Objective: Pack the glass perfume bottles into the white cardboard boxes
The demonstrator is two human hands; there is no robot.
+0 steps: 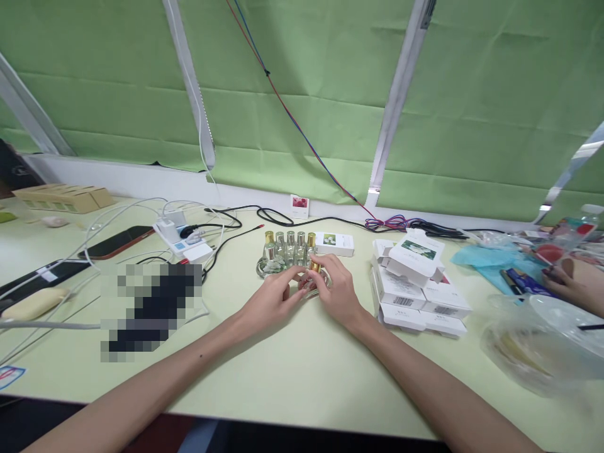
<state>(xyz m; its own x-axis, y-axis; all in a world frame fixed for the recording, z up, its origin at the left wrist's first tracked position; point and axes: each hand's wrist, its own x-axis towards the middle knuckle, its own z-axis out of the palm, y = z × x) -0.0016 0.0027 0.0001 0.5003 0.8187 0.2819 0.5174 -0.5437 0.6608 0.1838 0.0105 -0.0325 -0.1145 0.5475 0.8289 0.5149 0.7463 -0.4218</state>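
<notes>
Near the middle of the table, my left hand (277, 294) and my right hand (338, 290) close in from both sides on a round glass perfume bottle (309, 284) with a gold cap (315, 267). Their fingers curl around it and hide much of its body. Another round bottle (270, 267), with a clear cap, stands just left of it. Directly behind is a row of several slim glass bottles (290, 249) with gold or silver caps. A small white box (334, 244) with a flower picture lies beside that row.
Stacked white flower-printed boxes (408, 292) stand right of my hands. Farther right are a plastic bowl (542, 340), a blue bag (479, 261) and another person's hand (573, 286). Cables, a power strip (182, 242) and phones (117, 242) spread over the left side.
</notes>
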